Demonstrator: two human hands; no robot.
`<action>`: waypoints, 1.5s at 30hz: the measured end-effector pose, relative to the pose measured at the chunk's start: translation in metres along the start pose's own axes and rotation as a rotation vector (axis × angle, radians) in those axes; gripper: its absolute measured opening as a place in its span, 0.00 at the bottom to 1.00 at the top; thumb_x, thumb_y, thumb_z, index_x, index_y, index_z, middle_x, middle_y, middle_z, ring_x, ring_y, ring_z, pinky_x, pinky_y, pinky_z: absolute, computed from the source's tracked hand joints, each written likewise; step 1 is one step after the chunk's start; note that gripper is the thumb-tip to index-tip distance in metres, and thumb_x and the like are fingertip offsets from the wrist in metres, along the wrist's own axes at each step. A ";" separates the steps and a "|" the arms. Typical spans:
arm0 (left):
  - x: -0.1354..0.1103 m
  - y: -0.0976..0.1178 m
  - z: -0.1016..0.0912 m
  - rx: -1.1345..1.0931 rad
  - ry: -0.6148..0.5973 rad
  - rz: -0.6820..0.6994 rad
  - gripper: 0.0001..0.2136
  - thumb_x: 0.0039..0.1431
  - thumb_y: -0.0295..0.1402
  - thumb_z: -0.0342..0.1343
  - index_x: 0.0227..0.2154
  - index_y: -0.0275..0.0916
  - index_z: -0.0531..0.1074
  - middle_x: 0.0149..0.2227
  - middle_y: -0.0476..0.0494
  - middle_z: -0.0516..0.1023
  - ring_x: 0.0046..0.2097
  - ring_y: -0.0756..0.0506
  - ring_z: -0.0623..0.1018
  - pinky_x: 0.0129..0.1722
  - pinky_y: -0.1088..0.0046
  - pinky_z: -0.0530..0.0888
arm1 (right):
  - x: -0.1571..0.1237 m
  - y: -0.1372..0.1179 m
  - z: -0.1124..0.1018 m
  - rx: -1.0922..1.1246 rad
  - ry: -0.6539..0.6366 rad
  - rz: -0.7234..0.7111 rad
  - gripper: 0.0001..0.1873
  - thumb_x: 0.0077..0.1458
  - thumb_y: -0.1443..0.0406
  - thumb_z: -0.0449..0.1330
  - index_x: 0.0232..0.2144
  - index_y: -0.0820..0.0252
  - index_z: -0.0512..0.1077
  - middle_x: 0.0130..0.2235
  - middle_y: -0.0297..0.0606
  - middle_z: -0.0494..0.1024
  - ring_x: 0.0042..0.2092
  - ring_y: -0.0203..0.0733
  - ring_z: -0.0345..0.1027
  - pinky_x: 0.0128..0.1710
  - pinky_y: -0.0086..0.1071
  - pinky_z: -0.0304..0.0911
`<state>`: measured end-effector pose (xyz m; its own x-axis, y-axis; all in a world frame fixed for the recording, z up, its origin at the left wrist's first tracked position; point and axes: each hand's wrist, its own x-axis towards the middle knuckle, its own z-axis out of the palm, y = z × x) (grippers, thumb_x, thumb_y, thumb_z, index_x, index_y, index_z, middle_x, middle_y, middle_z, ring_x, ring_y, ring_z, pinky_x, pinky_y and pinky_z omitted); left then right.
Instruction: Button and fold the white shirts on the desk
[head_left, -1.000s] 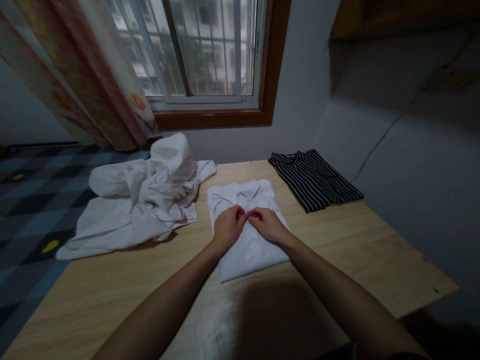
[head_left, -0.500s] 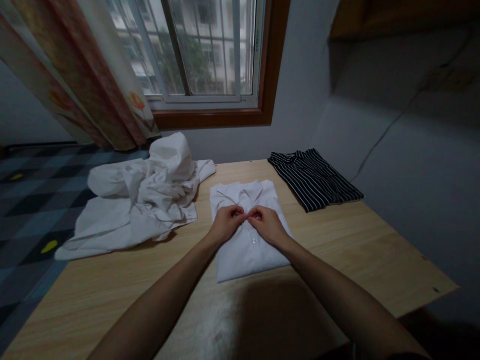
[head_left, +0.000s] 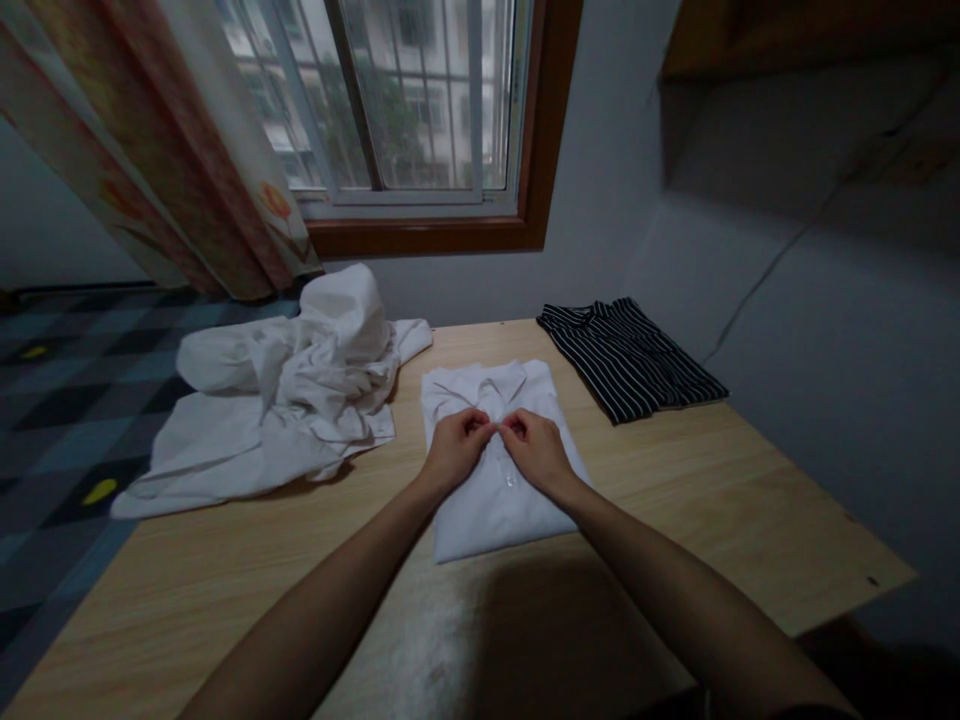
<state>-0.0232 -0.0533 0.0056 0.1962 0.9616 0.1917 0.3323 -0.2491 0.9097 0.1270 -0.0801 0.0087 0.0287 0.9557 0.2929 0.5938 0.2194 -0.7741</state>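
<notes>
A folded white shirt [head_left: 491, 520] lies flat in front of me, its collar toward the window and its button front facing up. My left hand [head_left: 459, 445] pinches the shirt's front edge just below the collar. From the other side my right hand [head_left: 536, 447] pinches the same strip of cloth, thumbs almost meeting at the middle. The bit of cloth or button between the fingertips is too small to make out. Lower on the front, a button [head_left: 511, 481] shows.
On the left, a crumpled white garment [head_left: 300, 390] drapes over the edge of the wooden table [head_left: 675, 490]. A folded black-and-white striped shirt [head_left: 630, 355] lies at the back right. Behind are a barred window [head_left: 405, 100] and a curtain [head_left: 172, 150].
Both hands stay pinched at the shirt's front; their fingertips have drawn very slightly apart. The other garments have not moved.
</notes>
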 end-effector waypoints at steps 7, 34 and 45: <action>-0.008 0.008 -0.001 0.065 0.011 0.118 0.08 0.56 0.35 0.55 0.28 0.36 0.74 0.29 0.47 0.76 0.33 0.48 0.73 0.35 0.74 0.69 | 0.001 0.010 0.003 0.148 -0.033 -0.034 0.07 0.55 0.64 0.57 0.28 0.60 0.74 0.27 0.33 0.76 0.30 0.37 0.66 0.32 0.28 0.58; -0.015 0.027 -0.007 0.564 -0.035 0.212 0.08 0.58 0.37 0.53 0.27 0.39 0.70 0.27 0.46 0.72 0.29 0.47 0.69 0.30 0.72 0.62 | 0.013 0.015 -0.006 0.456 0.226 0.143 0.12 0.57 0.56 0.52 0.28 0.58 0.64 0.25 0.33 0.70 0.26 0.36 0.67 0.26 0.28 0.64; -0.012 0.019 0.001 0.508 -0.142 0.056 0.13 0.51 0.38 0.61 0.19 0.38 0.66 0.19 0.52 0.66 0.24 0.50 0.64 0.27 0.74 0.55 | 0.003 0.004 -0.012 0.250 0.147 -0.017 0.11 0.58 0.59 0.53 0.28 0.59 0.69 0.27 0.34 0.72 0.29 0.37 0.66 0.31 0.29 0.61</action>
<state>-0.0184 -0.0695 0.0203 0.3383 0.9288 0.1511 0.7155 -0.3582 0.5997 0.1392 -0.0787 0.0135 0.1475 0.9170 0.3706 0.3790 0.2937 -0.8775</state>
